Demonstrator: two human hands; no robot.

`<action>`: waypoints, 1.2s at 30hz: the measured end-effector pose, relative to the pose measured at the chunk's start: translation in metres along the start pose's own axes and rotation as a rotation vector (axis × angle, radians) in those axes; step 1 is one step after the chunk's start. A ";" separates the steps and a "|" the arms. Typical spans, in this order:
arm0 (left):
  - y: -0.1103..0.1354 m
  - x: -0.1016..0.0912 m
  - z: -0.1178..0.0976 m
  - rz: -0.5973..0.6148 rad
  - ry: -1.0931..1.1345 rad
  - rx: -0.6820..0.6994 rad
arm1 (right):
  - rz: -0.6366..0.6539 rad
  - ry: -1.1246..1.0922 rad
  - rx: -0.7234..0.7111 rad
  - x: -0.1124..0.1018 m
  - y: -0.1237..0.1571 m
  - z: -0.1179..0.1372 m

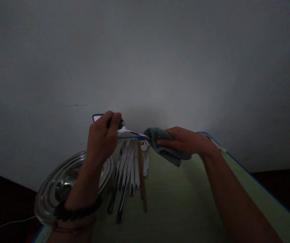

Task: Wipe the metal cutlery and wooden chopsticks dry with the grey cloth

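Observation:
My left hand (104,136) is closed around the broad end of a shiny metal spoon (132,132), raised above the table's far part. The fingers hide most of that broad end. The narrow handle runs right into a folded grey-green cloth (169,152). My right hand (179,140) grips this cloth, thumb on top, around the handle's far end, which is out of sight inside it. Below my hands several metal table knives (128,165) lie side by side. Beside them are brown chopsticks (142,175) and small spoons (145,148).
A round, wide-rimmed metal basin (46,192) stands at the table's left, partly behind my left forearm. A phone (96,117) shows behind my left hand. The pale green table (180,206) has a blue edge and meets a grey wall (160,67). A white cable (13,221) lies lower left.

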State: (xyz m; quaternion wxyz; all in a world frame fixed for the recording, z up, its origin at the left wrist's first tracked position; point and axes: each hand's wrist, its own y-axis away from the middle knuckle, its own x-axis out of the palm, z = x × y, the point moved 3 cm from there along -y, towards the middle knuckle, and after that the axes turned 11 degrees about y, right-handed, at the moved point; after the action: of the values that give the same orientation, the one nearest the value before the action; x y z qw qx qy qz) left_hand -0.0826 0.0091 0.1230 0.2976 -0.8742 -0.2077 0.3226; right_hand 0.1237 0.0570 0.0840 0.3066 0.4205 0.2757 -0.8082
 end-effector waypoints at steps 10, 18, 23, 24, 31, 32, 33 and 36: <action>0.010 0.044 -0.007 0.268 -0.011 0.128 | -0.056 -0.015 -0.072 0.018 -0.014 0.016; -0.004 0.012 0.010 0.097 -0.089 0.031 | 0.049 -0.086 0.069 -0.005 0.004 -0.009; 0.003 0.032 0.003 0.172 -0.025 0.041 | 0.092 -0.063 0.109 -0.006 0.008 -0.008; 0.005 0.040 0.001 0.209 -0.006 0.060 | 0.093 -0.041 0.090 -0.004 0.006 -0.005; 0.008 0.040 -0.003 0.312 -0.084 0.140 | 0.060 0.004 -0.055 0.010 -0.010 0.012; 0.006 0.033 -0.002 0.292 -0.099 0.127 | 0.067 -0.022 -0.059 0.010 -0.010 0.011; 0.004 0.025 0.000 0.265 -0.117 0.109 | 0.075 -0.046 -0.057 0.009 -0.009 0.008; -0.002 0.010 0.001 0.213 -0.167 0.076 | 0.073 -0.096 -0.033 0.004 -0.005 0.000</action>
State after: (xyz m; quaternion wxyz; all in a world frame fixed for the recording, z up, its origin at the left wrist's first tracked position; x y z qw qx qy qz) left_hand -0.0766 0.0165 0.1188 0.2762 -0.8495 -0.1253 0.4317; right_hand 0.1186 0.0590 0.0819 0.3558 0.3859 0.2585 -0.8109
